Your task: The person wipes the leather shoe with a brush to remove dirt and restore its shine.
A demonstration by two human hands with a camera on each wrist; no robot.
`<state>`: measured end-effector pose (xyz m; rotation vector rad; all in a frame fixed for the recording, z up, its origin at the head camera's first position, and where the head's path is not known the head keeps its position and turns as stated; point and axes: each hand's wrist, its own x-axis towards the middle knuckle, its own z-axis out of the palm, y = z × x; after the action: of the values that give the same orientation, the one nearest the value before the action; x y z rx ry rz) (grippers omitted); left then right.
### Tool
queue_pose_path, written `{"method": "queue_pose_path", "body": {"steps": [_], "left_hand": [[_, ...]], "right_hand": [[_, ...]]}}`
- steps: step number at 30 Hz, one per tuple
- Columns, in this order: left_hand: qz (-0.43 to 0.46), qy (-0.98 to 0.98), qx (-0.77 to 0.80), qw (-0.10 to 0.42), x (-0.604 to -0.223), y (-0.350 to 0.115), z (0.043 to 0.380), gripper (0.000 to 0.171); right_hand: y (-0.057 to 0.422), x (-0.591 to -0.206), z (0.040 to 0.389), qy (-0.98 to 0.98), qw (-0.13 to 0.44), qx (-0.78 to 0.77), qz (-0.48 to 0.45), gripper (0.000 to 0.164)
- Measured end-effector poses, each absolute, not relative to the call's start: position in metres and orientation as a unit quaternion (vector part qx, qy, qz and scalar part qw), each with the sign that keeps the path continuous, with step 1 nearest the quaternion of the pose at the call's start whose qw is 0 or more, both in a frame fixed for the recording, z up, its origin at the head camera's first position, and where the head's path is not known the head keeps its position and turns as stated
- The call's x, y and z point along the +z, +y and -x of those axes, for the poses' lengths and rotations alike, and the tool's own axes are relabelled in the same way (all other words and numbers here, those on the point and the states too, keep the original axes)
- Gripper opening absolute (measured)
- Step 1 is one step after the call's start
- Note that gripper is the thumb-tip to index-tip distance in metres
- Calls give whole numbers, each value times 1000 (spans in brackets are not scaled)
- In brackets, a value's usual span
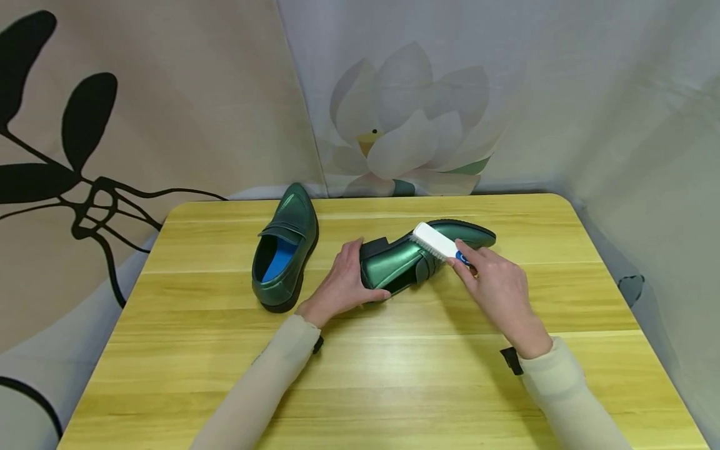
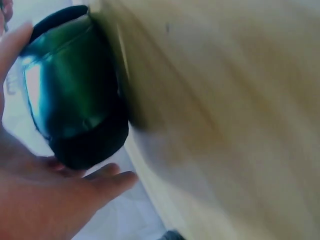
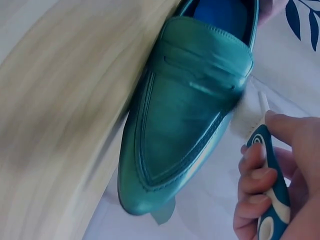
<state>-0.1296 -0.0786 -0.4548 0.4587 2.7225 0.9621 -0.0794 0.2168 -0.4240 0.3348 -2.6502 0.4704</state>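
Note:
A shiny green loafer (image 1: 394,262) lies tipped on its side on the table, its toe pointing right. My left hand (image 1: 343,281) grips it at the heel, thumb near the opening; the left wrist view shows the shoe's back (image 2: 75,80) between thumb and fingers. In my right hand (image 1: 497,284) is a white brush (image 1: 435,240) with a blue-and-white handle (image 3: 272,175). Its bristles touch the upward-facing side of the loafer, about midway along. The right wrist view shows the loafer's toe and strap (image 3: 200,75), with the brush head partly hidden behind the shoe.
A second green loafer (image 1: 287,250) with a blue insole stands upright to the left, toe toward the back edge. The wooden table (image 1: 394,387) ends at a fabric backdrop (image 1: 506,94) printed with a flower and dark leaves.

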Motion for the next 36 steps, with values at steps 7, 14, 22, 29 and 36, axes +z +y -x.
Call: {"method": "queue_pose_path", "body": {"steps": [7, 14, 22, 29, 36], "left_hand": [[-157, 927, 307, 147, -448, -85, 129, 127], [-160, 929, 313, 114, -446, -83, 129, 119], [-185, 920, 340, 64, -439, -76, 127, 116], [-214, 910, 353, 23, -435, -71, 126, 115], [-225, 915, 335, 10, -433, -67, 124, 115]], "right_hand": [[232, -420, 80, -958, 217, 174, -75, 42], [227, -425, 77, -951, 229, 172, -113, 45], [198, -427, 66, -924, 259, 182, -215, 70], [180, -425, 56, -904, 263, 176, -289, 62], [183, -422, 63, -904, 283, 175, -269, 62]]}}
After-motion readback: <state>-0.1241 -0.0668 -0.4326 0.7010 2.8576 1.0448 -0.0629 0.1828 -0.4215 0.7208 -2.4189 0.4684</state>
